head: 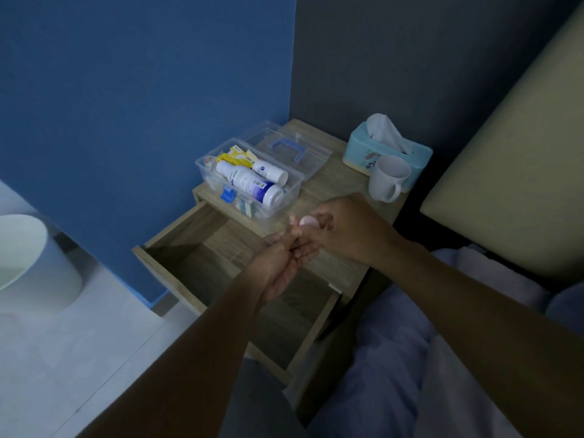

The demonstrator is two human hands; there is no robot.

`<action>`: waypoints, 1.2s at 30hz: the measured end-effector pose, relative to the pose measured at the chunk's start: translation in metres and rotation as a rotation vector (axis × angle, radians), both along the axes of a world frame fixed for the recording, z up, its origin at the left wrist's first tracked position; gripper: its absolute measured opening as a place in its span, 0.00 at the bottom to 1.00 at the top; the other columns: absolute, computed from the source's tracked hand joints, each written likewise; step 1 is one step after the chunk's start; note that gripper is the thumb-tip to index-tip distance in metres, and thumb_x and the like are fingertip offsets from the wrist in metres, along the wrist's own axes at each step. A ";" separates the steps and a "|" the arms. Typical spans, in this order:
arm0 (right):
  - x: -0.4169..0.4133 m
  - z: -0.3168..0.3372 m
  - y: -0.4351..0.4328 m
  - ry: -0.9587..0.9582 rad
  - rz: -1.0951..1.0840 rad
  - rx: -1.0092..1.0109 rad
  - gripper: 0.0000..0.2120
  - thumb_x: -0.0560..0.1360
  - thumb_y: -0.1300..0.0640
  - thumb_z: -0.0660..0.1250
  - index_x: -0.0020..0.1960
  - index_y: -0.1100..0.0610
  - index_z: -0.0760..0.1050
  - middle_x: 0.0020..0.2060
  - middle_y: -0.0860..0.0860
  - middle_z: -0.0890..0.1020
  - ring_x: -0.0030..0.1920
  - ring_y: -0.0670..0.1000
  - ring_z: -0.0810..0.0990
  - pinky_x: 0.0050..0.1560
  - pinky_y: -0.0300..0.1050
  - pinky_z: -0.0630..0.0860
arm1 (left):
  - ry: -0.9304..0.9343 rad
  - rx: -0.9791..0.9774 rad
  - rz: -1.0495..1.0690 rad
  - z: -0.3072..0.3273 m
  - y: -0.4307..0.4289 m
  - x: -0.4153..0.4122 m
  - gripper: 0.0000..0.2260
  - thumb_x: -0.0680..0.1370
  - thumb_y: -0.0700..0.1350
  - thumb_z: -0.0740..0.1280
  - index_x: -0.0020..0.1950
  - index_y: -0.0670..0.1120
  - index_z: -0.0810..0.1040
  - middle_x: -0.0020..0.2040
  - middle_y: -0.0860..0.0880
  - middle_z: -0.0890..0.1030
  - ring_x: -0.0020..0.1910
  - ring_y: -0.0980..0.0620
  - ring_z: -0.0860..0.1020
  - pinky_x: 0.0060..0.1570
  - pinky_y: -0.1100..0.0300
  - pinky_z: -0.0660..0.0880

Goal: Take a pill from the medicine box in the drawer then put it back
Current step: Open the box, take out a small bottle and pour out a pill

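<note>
Medicine box out on counter, lid off | drawer open, empty | right grip clamped on small pale container, tipped over cupped left grip; pill unseen | return pending

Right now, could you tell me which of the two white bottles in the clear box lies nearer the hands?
The larger bottle with the dark blue band; the smaller one lies behind it, toward the wall.

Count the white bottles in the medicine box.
2. A large bottle lies diagonally across the medicine box, and a smaller bottle lies just behind it, toward the lid. Others may be hidden underneath.
</note>
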State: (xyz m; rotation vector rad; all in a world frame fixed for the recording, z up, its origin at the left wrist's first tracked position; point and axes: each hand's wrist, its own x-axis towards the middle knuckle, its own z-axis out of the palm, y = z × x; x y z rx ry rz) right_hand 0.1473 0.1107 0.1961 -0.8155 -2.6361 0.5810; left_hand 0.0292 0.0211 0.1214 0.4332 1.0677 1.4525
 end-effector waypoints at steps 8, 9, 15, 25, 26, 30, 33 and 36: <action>0.008 -0.010 0.013 0.167 0.020 -0.076 0.21 0.74 0.63 0.69 0.66 0.53 0.76 0.56 0.51 0.80 0.51 0.45 0.79 0.53 0.37 0.77 | -0.126 -0.048 0.089 -0.013 0.001 -0.006 0.16 0.82 0.51 0.60 0.56 0.40 0.80 0.50 0.42 0.85 0.48 0.49 0.85 0.55 0.55 0.80; 0.012 -0.014 0.016 0.205 -0.025 -0.103 0.21 0.74 0.63 0.69 0.67 0.53 0.76 0.56 0.51 0.79 0.52 0.43 0.79 0.53 0.35 0.78 | -0.141 -0.050 0.093 -0.014 0.000 -0.006 0.14 0.83 0.48 0.59 0.56 0.40 0.79 0.51 0.41 0.84 0.49 0.49 0.85 0.55 0.55 0.80; 0.035 -0.061 0.027 0.315 -0.324 -0.239 0.14 0.71 0.62 0.73 0.56 0.57 0.80 0.51 0.55 0.82 0.44 0.41 0.82 0.45 0.29 0.79 | -0.181 -0.063 0.116 -0.017 0.005 -0.012 0.14 0.83 0.37 0.57 0.67 0.41 0.72 0.61 0.39 0.80 0.58 0.44 0.82 0.64 0.50 0.74; 0.050 -0.126 0.015 0.302 -0.508 -0.322 0.07 0.69 0.52 0.76 0.46 0.49 0.82 0.40 0.41 0.85 0.43 0.38 0.83 0.45 0.34 0.78 | 0.513 -0.138 0.107 -0.038 0.035 -0.015 0.16 0.72 0.44 0.75 0.60 0.47 0.80 0.54 0.51 0.84 0.54 0.54 0.82 0.52 0.60 0.80; 0.050 -0.129 0.014 0.302 -0.511 -0.309 0.07 0.68 0.53 0.76 0.45 0.49 0.82 0.40 0.41 0.85 0.44 0.39 0.83 0.45 0.33 0.78 | 0.596 -0.107 0.095 -0.041 0.040 -0.015 0.15 0.72 0.44 0.75 0.58 0.46 0.80 0.52 0.52 0.84 0.53 0.56 0.82 0.49 0.64 0.80; 0.054 -0.139 0.017 0.272 -0.523 -0.239 0.11 0.70 0.56 0.76 0.51 0.53 0.83 0.45 0.48 0.86 0.48 0.47 0.84 0.52 0.47 0.80 | 0.935 -0.043 0.002 -0.054 0.053 -0.014 0.13 0.75 0.46 0.72 0.59 0.46 0.80 0.54 0.54 0.82 0.54 0.57 0.80 0.55 0.59 0.78; 0.058 -0.146 0.020 0.220 -0.497 -0.197 0.16 0.72 0.55 0.75 0.60 0.54 0.82 0.50 0.52 0.86 0.54 0.52 0.82 0.58 0.44 0.76 | 1.121 -0.052 -0.086 -0.065 0.059 -0.014 0.16 0.77 0.52 0.68 0.62 0.47 0.78 0.61 0.50 0.79 0.63 0.51 0.74 0.63 0.52 0.72; 0.059 -0.150 0.021 0.184 -0.476 -0.163 0.20 0.71 0.55 0.75 0.63 0.53 0.80 0.52 0.53 0.85 0.56 0.52 0.79 0.57 0.37 0.71 | 1.274 -0.073 -0.095 -0.074 0.063 -0.011 0.18 0.78 0.54 0.65 0.66 0.49 0.75 0.67 0.49 0.74 0.72 0.48 0.63 0.67 0.57 0.61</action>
